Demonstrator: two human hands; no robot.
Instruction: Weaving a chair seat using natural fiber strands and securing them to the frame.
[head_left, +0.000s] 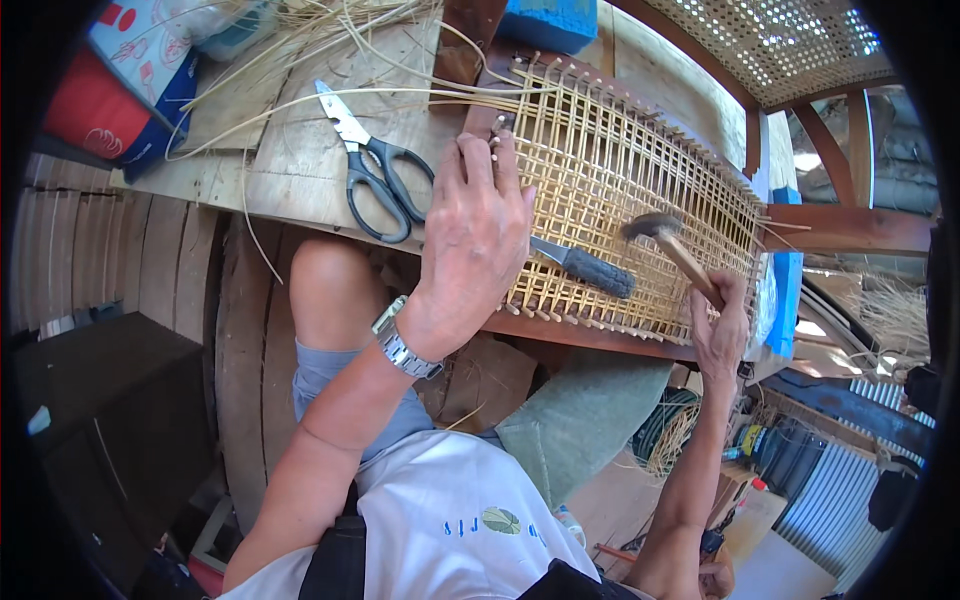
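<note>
A wooden frame [520, 318] is strung with a woven cane panel [580, 190], and small pegs stick up along its edges. At the panel's left edge my left hand [472, 215] is closed, its fingertips pinched round a small peg [495, 155]. My right hand [722, 325] grips the wooden handle of a hammer [680, 255], whose dark head hangs above the right part of the weave. Between my hands a tool with a black wrapped handle [600, 272] lies on the cane; its metal blade is partly hidden behind my left hand.
Open scissors with black handles [385, 190] lie on the plywood worktop [300, 150], left of my hand. Loose cane strands [350, 95] trail across the far side. Blue blocks [550, 22] stand by the frame. A wooden piece with cane mesh [780, 45] rises at the far right.
</note>
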